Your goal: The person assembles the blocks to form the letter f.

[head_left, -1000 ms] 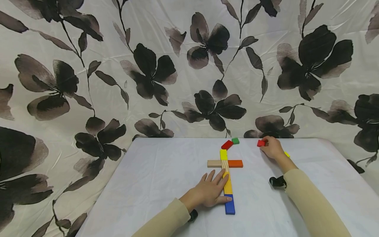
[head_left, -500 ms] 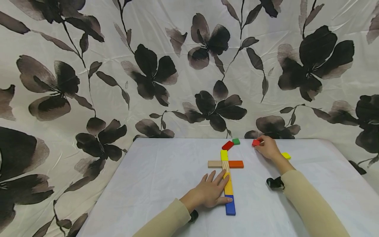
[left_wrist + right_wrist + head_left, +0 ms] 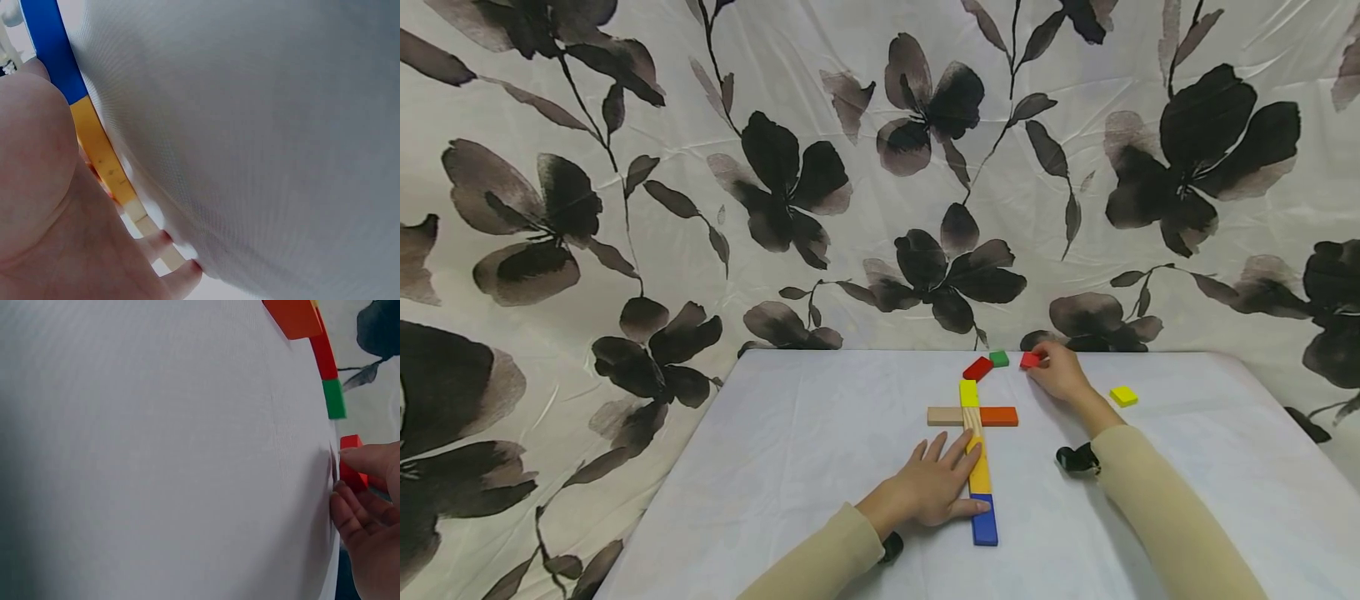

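A line of flat blocks lies on the white table (image 3: 820, 433): yellow (image 3: 967, 392), a long wooden one (image 3: 971, 419), amber (image 3: 978, 473) and blue (image 3: 984, 527). A tan block (image 3: 943, 415) and an orange block (image 3: 997, 415) form a crossbar. My left hand (image 3: 928, 490) lies flat, fingers straight, on the amber block (image 3: 103, 164) beside the blue block (image 3: 50, 53). My right hand (image 3: 1060, 375) pinches a small red block (image 3: 1028, 360) (image 3: 351, 464) at the table's far edge, just right of a green block (image 3: 998, 358) (image 3: 334, 400).
A longer red block (image 3: 977, 367) lies slanted between the yellow block and the green one. A small yellow block (image 3: 1123, 396) sits alone to the right of my right hand. A flowered cloth (image 3: 775, 183) hangs behind the table.
My right hand has slid the small red block leftward toward the green block, uncovering the small yellow block. The left hand has stayed on the line of blocks.
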Demonstrator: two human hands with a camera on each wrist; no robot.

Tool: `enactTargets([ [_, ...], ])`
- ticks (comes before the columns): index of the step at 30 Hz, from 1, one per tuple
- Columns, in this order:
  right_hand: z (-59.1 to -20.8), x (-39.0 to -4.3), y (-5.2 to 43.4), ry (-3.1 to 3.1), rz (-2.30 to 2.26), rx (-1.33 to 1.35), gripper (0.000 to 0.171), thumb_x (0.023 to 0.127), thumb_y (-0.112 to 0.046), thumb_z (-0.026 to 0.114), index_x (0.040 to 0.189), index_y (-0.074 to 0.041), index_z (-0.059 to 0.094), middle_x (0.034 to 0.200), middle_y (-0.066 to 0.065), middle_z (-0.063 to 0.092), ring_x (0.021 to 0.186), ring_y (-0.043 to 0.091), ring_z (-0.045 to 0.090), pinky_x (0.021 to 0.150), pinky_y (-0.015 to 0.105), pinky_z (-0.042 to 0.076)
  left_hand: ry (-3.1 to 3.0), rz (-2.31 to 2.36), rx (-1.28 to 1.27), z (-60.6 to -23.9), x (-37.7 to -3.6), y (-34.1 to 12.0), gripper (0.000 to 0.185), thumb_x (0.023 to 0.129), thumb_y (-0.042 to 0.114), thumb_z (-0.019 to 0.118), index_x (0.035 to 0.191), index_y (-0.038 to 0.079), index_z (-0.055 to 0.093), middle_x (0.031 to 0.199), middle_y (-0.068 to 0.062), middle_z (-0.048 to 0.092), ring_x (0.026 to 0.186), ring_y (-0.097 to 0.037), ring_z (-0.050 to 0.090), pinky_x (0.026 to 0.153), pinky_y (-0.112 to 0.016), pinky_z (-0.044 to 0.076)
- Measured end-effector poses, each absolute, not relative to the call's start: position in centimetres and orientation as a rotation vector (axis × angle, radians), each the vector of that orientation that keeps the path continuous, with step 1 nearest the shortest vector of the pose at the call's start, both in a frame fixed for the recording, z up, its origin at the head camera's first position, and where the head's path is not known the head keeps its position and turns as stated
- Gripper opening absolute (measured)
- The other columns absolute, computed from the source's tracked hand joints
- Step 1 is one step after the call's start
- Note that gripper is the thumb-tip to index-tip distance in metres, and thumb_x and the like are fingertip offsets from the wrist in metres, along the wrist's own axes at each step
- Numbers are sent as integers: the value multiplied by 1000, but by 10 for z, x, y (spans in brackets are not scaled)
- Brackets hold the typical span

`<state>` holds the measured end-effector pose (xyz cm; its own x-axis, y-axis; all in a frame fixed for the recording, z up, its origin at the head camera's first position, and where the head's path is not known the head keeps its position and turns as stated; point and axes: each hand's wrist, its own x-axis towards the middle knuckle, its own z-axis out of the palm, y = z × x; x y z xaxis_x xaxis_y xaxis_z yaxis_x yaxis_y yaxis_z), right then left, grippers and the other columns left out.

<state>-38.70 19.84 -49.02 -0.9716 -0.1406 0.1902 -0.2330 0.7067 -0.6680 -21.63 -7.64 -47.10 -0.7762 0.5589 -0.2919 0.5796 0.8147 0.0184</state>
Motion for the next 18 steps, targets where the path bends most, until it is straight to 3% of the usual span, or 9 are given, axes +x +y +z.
enactTargets([
  [18, -490, -398, 181, -2812, 1073, 242, 32, 93, -1, 67, 119, 15, 59, 110, 30, 63, 96, 39, 59, 91, 52, 50, 2712, -99, 875, -470, -215, -76, 91, 95, 79, 33, 166, 26, 15, 173, 2, 3, 155, -37, 20, 120, -58, 27],
])
